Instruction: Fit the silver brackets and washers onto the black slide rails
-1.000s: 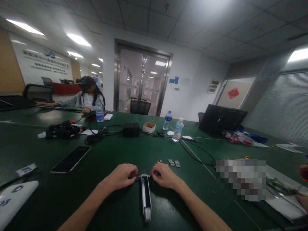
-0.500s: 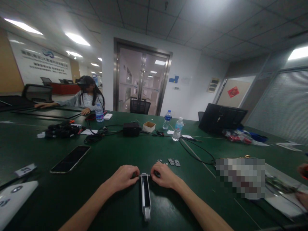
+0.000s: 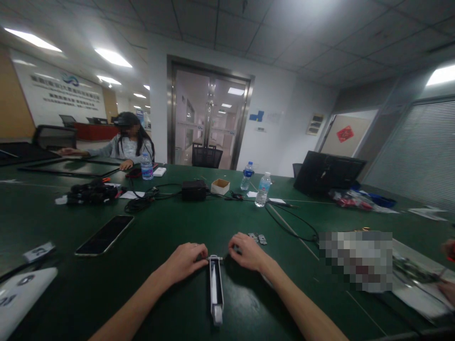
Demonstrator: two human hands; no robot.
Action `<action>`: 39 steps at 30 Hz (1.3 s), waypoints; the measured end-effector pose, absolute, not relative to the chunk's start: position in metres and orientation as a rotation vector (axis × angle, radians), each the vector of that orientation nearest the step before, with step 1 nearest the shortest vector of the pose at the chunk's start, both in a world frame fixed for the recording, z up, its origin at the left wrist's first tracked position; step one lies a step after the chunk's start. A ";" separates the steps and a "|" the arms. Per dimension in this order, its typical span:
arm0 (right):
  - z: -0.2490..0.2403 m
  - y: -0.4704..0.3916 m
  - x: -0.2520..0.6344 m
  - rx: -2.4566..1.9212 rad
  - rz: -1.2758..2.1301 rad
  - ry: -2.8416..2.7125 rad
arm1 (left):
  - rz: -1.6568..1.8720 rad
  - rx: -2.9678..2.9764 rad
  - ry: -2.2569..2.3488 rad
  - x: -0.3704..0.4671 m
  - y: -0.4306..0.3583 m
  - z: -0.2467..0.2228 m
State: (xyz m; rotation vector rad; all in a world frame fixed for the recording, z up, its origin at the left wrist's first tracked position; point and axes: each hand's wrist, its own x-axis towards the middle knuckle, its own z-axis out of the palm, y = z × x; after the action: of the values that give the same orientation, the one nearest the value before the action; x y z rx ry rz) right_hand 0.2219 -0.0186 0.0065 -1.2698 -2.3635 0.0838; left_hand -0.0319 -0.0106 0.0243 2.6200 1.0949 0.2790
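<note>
A long, narrow metal piece with a channel (image 3: 216,289) lies on the green table, its near end a pale block. A thin pin crosses its far end. My left hand (image 3: 188,260) is closed at the left end of that pin, thumb and forefinger pinched on it. Off to the right of the piece, my right hand (image 3: 247,251) is curled, apart from the pin; whether something small is between its fingertips cannot be made out. Small metal plates (image 3: 262,239) lie just beyond my right hand, which partly covers one of them.
On the left lie a phone (image 3: 104,235) and a white device (image 3: 26,298). Farther back are a black box (image 3: 194,190), a small open carton (image 3: 220,186), cables and water bottles (image 3: 262,190). A person (image 3: 130,139) sits across the table; another person's hand (image 3: 448,250) shows at right.
My right hand has moved away from the pin, right and slightly farther out, now covering the small parts there. My left hand has stayed at the pin.
</note>
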 end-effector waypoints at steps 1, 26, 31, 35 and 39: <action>0.007 -0.016 0.228 -1.321 0.040 -2.337 | 0.272 2.619 1.099 -0.032 -0.011 0.025; 0.006 -0.005 0.258 -1.907 0.017 -2.293 | 0.261 2.643 1.039 -0.032 -0.008 0.021; 0.010 -0.006 0.253 -1.977 0.019 -2.264 | 0.249 2.614 1.070 -0.031 -0.010 0.022; 0.010 -0.007 0.253 -1.967 0.026 -2.240 | 0.262 2.609 1.065 -0.031 -0.009 0.019; 0.007 -0.007 0.252 -1.886 0.006 -2.228 | 0.274 2.624 1.061 -0.032 -0.008 0.017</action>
State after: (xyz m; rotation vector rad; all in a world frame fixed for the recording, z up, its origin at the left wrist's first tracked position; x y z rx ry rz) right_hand 0.2521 -0.0071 0.0069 -1.8857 -2.2281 0.0058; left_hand -0.0319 -0.0076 0.0174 2.6239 1.0609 0.2739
